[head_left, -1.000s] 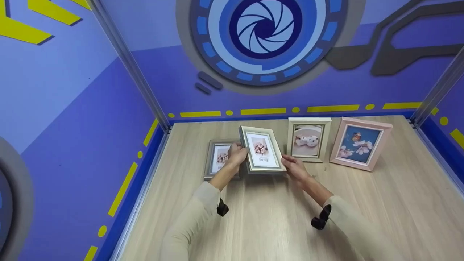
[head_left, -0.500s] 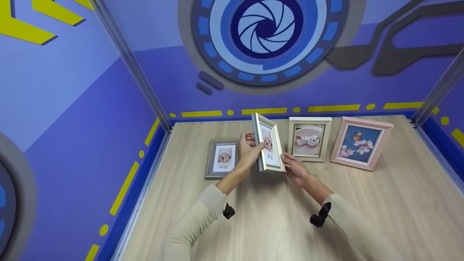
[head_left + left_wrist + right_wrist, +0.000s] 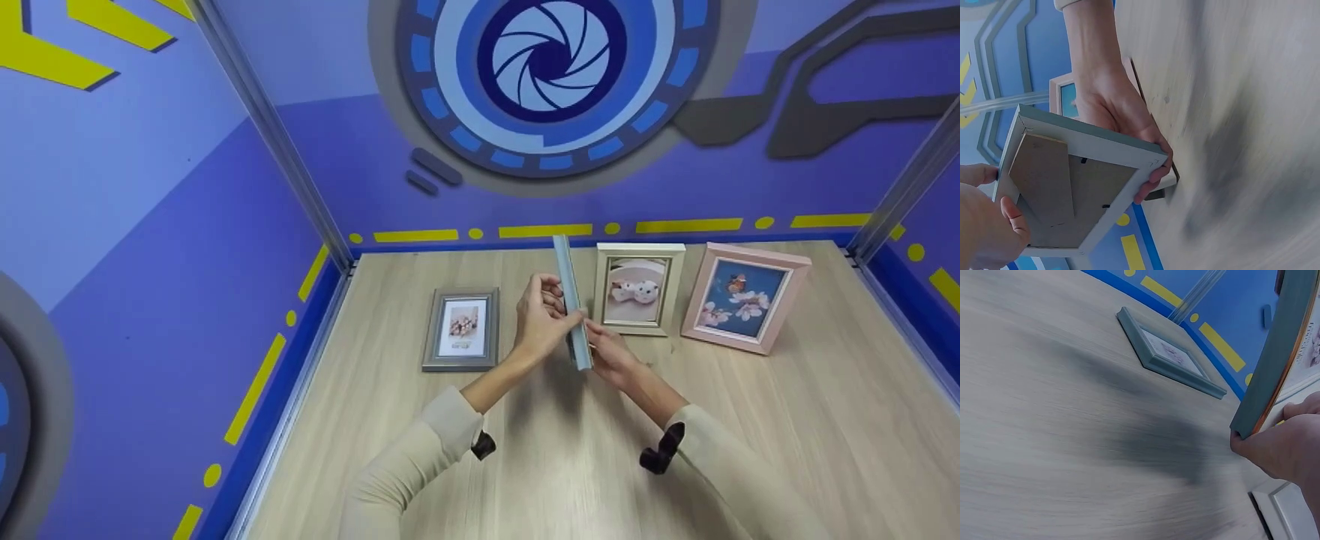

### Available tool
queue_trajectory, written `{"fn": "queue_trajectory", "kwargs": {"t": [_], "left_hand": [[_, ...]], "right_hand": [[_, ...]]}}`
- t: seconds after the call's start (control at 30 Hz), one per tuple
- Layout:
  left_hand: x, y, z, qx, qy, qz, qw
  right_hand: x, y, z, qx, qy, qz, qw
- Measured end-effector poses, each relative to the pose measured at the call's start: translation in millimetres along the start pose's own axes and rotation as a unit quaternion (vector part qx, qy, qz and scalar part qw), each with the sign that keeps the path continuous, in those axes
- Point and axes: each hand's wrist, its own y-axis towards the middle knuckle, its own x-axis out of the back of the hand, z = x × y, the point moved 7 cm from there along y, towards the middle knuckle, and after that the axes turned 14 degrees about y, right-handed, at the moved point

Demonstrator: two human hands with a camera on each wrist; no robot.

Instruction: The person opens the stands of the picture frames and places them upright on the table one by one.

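Note:
A picture frame (image 3: 571,300) with a pale front and grey-blue sides is held up between both hands, edge-on in the head view. My left hand (image 3: 544,319) grips its left side, thumb on the edge, other fingers curled behind. My right hand (image 3: 613,358) grips the lower corner, its fingers wrapped round the edge in the left wrist view. There, the frame's back shows a brown easel leg (image 3: 1044,174) lying close to the backing board (image 3: 1098,191). The right wrist view shows the frame's grey side (image 3: 1275,360) and part of its picture.
A grey picture frame (image 3: 429,337) lies flat on the wooden table (image 3: 525,465) to the left. A cream frame (image 3: 677,292) and a pink frame (image 3: 784,300) stand upright at the back right. Blue printed walls (image 3: 322,165) enclose the table at the back and sides.
The held frame has turned from facing the head camera to edge-on. My left hand has moved right with it, off the grey frame; the right hand stays nearly in place.

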Motion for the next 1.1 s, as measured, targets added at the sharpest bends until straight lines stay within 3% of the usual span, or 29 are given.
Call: {"fn": "queue_trajectory", "kwargs": {"t": [0.17, 0.47, 0.77, 0.93, 1.1], "left_hand": [[-2.5, -2.4, -3.0, -0.013, 0.002, 0.005, 0.9999], [-7.4, -3.4, -1.9, -0.009, 0.006, 0.02, 0.9997], [-12.4, -9.2, 4.6, -0.022, 0.003, 0.027, 0.9994], [-16.2, -13.9, 7.7, -0.044, 0.005, 0.069, 0.9967], [-22.3, -21.8, 16.9, -0.053, 0.0, 0.152, 0.987]], "right_hand": [[3.9, -1.4, -1.1, 0.007, -0.003, 0.001, 1.0], [6.4, -3.6, 1.4, 0.014, 0.011, 0.011, 0.9998], [14.5, -5.5, 2.7, 0.03, -0.039, 0.003, 0.9988], [19.6, -7.9, 4.7, 0.037, -0.041, -0.007, 0.9985], [21.3, -10.5, 8.1, 0.037, -0.038, -0.007, 0.9986]]}}
